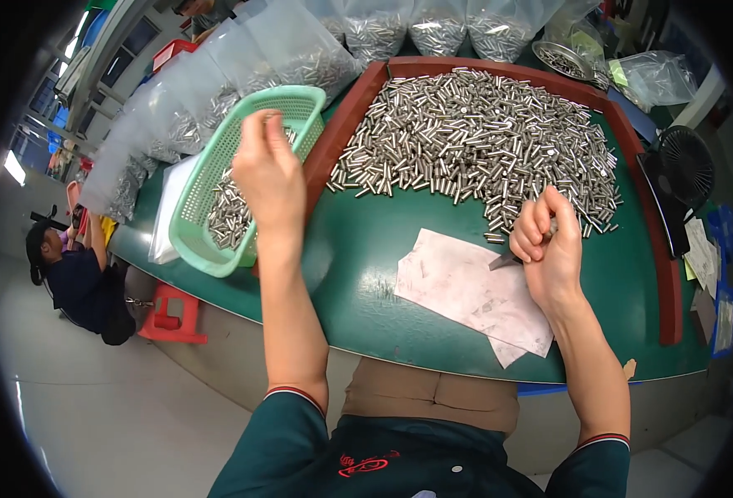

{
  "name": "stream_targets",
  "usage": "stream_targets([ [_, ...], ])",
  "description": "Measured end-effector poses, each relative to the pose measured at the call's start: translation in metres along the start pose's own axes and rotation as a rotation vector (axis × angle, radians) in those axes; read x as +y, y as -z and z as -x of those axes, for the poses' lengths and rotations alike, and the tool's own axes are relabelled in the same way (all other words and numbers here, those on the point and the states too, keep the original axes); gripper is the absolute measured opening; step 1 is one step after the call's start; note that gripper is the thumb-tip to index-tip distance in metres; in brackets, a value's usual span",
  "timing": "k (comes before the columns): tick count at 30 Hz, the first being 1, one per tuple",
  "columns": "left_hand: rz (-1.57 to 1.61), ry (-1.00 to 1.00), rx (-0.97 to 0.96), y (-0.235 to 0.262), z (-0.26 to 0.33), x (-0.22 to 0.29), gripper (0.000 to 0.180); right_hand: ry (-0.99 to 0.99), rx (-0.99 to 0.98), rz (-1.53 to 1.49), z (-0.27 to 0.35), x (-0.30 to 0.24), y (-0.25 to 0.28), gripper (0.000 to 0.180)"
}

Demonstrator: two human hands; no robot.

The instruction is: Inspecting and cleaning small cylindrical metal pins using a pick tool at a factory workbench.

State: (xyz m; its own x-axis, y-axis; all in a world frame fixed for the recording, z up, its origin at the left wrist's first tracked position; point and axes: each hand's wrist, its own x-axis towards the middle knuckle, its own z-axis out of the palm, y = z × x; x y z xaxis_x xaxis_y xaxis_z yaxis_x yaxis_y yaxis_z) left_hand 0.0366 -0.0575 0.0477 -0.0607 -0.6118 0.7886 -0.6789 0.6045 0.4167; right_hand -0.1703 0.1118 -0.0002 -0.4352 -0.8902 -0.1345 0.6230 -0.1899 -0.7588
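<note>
My left hand (268,170) hangs over a light green plastic basket (190,207), its thumb and fingers drawn together in a pinch. Whatever lies between those fingertips, if anything, cannot be made out. Short metal pins (230,212) lie loose in the basket below. My right hand (549,245) is curled around a dark, narrow pointed tool (505,261), most of it hidden in the fist. That hand is at the near edge of a wide heap of similar metal pins (474,133), above a stained whitish cloth (457,286) on the green tabletop (350,274).
A dark red wooden border (648,216) frames the heap. Clear bags of pins (375,33) line the back and left. A black fan (686,170) stands at right, near a metal dish (564,62). Another person (84,278) sits at far left, near a red stool (174,314).
</note>
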Motion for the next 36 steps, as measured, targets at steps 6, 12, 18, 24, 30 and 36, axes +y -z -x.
stream_targets([
  [6, -0.378, -0.161, -0.032, -0.001, 0.008, -0.035, 0.03, 0.003, -0.008, 0.012, 0.003, 0.0, -0.008, 0.036],
  [12, 0.308, -0.429, -0.527, -0.036, 0.066, 0.059, 0.012, -0.003, -0.038, -0.016, 0.002, -0.003, -0.005, 0.036],
  [18, 0.443, -0.395, -0.732, -0.04, 0.092, 0.076, 0.006, -0.004, -0.049, -0.026, -0.002, -0.001, -0.005, 0.034],
  [24, 0.453, -0.429, -0.79, -0.045, 0.098, 0.086, 0.01, -0.014, -0.031, 0.018, 0.001, -0.004, -0.005, 0.034],
  [30, 0.385, -0.417, -0.835, -0.044, 0.096, 0.082, 0.014, 0.006, -0.053, -0.026, 0.001, -0.001, -0.004, 0.035],
  [36, 0.335, -0.359, -0.895, -0.038, 0.092, 0.083, 0.015, 0.001, -0.055, -0.031, 0.0, -0.001, -0.003, 0.035],
])
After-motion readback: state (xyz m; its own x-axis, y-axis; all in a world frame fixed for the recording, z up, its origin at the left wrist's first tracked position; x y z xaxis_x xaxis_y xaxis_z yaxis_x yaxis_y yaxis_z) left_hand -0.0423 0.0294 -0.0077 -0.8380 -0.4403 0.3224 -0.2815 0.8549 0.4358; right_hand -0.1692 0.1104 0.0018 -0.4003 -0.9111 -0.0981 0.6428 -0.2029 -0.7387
